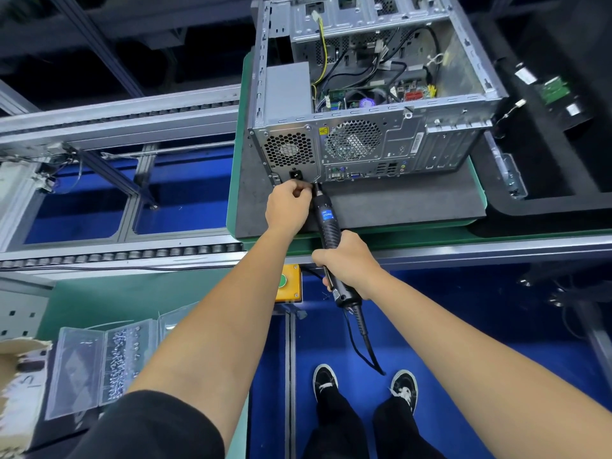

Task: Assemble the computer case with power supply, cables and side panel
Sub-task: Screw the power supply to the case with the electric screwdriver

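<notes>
An open grey computer case (457,104) lies on its side on a dark mat, rear panel facing me. The grey power supply (287,91) sits inside at the left, its fan grille and power socket showing on the rear. Loose cables (361,64) run over the motherboard. My right hand (351,265) grips a black electric screwdriver (326,220) whose tip touches the rear panel's lower edge beside the power socket. My left hand (288,205) pinches something small at the screwdriver's tip; what it holds is hidden by the fingers.
The mat (397,200) rests on a green pallet (236,154) on a roller conveyor (116,253). A yellow box with a green button (290,282) sits below the rail. Clear plastic trays of screws (112,359) lie at lower left. Black foam with parts (556,94) lies at right.
</notes>
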